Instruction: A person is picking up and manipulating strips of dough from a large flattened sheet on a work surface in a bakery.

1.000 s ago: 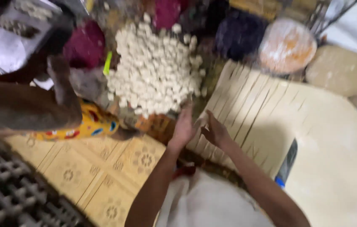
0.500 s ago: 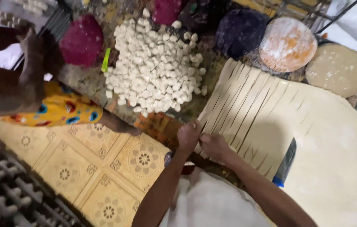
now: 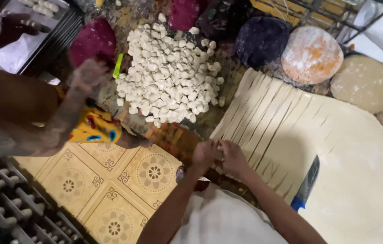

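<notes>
A wide sheet of pale dough (image 3: 336, 149), cut into long strips, covers the bench. Up and left of the sheet lies a heap of small white dough pieces (image 3: 169, 77); above the sheet sit round dough balls, one orange and floured (image 3: 311, 54). A blue-handled knife (image 3: 306, 183) rests on the sheet. At the sheet's lower left edge, the left hand (image 3: 205, 153) and right hand (image 3: 233, 156) meet, each grip pinched closed on a strip end (image 3: 220, 143).
</notes>
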